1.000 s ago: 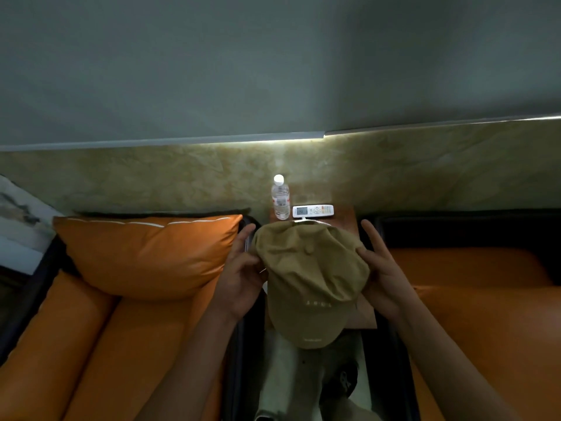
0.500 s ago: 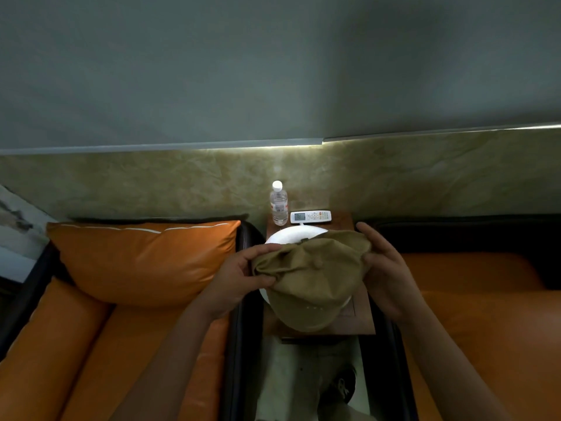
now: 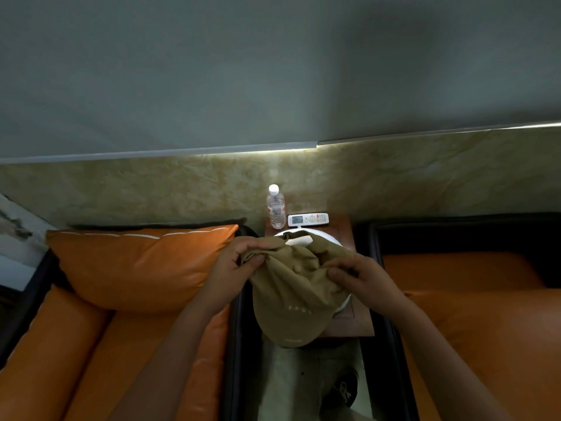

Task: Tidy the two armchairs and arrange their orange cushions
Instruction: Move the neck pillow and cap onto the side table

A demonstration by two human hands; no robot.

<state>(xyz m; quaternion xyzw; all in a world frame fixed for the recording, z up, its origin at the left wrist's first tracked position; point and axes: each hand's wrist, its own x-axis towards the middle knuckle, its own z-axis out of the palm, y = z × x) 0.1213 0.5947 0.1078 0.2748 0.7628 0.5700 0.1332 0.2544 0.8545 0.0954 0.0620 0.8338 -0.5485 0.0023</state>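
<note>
A tan cap (image 3: 291, 296) lies crumpled over a white plate (image 3: 321, 233) on the small wooden side table (image 3: 343, 229) between the two armchairs. My left hand (image 3: 239, 268) pinches the cap's left edge. My right hand (image 3: 361, 275) grips its crown on the right. An orange cushion (image 3: 136, 265) leans against the back of the left armchair (image 3: 91, 354). The right armchair (image 3: 473, 317) shows only its orange seat, with no cushion in view.
A water bottle (image 3: 276, 208) and a white remote (image 3: 308, 219) stand at the back of the side table, against the marbled wall. Dark armrests (image 3: 233, 344) flank the narrow gap, where my shoe (image 3: 343, 390) shows on the floor.
The cap has dropped from in front of me onto the plate. Both hands have closed in on it, bunching the crown, and the white plate has come into sight behind it.
</note>
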